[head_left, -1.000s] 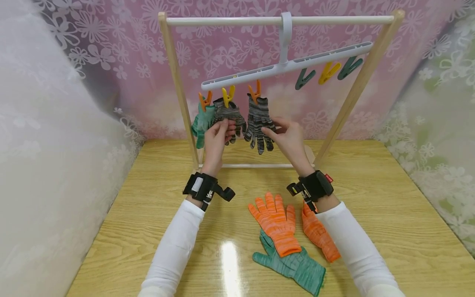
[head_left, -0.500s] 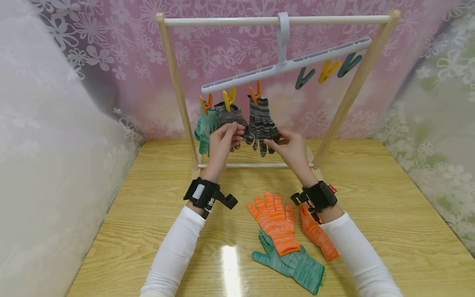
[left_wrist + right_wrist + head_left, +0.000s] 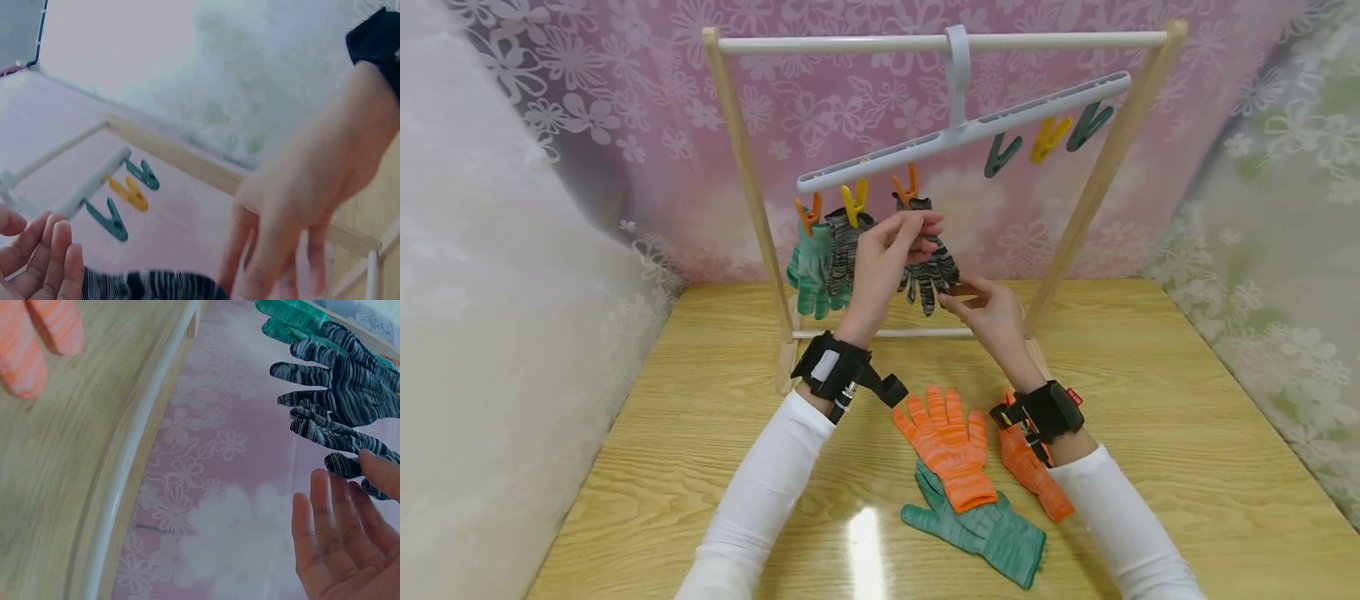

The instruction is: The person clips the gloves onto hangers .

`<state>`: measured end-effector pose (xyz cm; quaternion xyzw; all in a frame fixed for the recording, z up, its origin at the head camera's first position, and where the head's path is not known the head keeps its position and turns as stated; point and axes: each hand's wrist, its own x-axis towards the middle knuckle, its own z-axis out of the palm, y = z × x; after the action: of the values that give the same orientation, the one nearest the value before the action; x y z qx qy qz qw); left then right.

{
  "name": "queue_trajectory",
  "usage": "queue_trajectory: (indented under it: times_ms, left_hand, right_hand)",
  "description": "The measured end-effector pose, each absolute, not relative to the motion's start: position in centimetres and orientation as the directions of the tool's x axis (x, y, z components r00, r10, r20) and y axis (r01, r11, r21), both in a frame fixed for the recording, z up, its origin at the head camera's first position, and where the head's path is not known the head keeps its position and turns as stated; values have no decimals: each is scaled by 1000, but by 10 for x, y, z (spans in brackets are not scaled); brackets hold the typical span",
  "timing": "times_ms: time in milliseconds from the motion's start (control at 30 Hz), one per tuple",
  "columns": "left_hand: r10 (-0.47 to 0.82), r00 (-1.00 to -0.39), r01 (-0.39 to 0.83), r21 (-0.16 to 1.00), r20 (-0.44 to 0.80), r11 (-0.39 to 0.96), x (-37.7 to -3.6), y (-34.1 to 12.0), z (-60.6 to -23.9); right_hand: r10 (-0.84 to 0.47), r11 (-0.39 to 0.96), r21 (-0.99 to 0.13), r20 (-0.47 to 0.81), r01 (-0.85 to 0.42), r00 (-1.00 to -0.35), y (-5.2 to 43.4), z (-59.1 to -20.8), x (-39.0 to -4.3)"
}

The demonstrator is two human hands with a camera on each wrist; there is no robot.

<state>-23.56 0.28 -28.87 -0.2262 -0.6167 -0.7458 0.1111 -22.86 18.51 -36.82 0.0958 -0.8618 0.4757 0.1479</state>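
My right hand (image 3: pixel 992 321) pinches a fingertip of a black-and-grey striped knit glove (image 3: pixel 936 273), its thumb over the cloth in the right wrist view. That glove hangs fingers down from an orange clip (image 3: pixel 906 190) on a white, tilted clip hanger (image 3: pixel 958 133). In front of the glove's upper part is my left hand (image 3: pixel 883 262), its fingers loosely bent with nothing between them. Partly behind the left hand hangs another striped glove (image 3: pixel 842 242) from a yellow clip (image 3: pixel 853 204). Farther left a green glove (image 3: pixel 811 262) hangs from an orange clip (image 3: pixel 808 214).
The hanger hooks over the white top bar of a wooden rack (image 3: pixel 741 150). Two dark green clips (image 3: pixel 1002 157) and a yellow clip (image 3: pixel 1050 140) hang bare at its right. On the table (image 3: pixel 700 433) lie an orange glove (image 3: pixel 951 450) over a green one (image 3: pixel 985 533), and another orange glove (image 3: pixel 1037 483).
My left hand has moved right and up, from the left striped glove to in front of the right one. My right hand has slid slightly down toward that glove's fingertips.
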Motion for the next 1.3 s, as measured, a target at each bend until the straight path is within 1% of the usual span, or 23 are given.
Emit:
queue_trajectory:
  times_ms: [200, 333, 433, 567, 667, 767, 933, 1033, 1167, 1300]
  left_hand:
    - [156, -847, 472, 854, 508, -220, -238, 26, -268]
    - [196, -853, 463, 875, 483, -139, -240, 41, -257]
    - [204, -874, 437, 897, 440, -63, -246, 54, -250]
    - [208, -896, 405, 914, 393, 19, -259, 71, -243]
    - [188, -907, 397, 914, 376, 85, -269, 81, -238]
    - [169, -917, 382, 916, 361, 118, -278, 90, -235]
    - [145, -933, 349, 929, 331, 122, -296, 101, -236]
    - [109, -940, 337, 931, 323, 142, -306, 106, -238]
    - [75, -943, 333, 926, 324, 180, -314, 110, -241]
    - [71, -940, 342, 916, 335, 207, -318, 114, -246]
  right_hand:
    - [-41, 448, -830, 353, -333, -935, 195, -375, -225]
    - [-56, 399, -848, 356, -348, -933, 203, -379, -224]
    - [-53, 393, -853, 353, -344, -934, 209, -380, -222]
    - [-36, 405, -852, 348, -332, -937, 208, -365, -207]
    - [-20, 398, -856, 351, -330, -936, 210, -363, -203]
    - [0, 396, -859, 354, -325, -935, 219, -374, -209]
    - [20, 384, -865, 356, -322, -934, 229, -386, -219]
    - [22, 364, -878, 344, -313, -939, 231, -389, -224]
    - [10, 353, -885, 327, -303, -945, 234, -390, -226]
    - [-16, 356, -876, 342, -325, -940, 234, -380, -220]
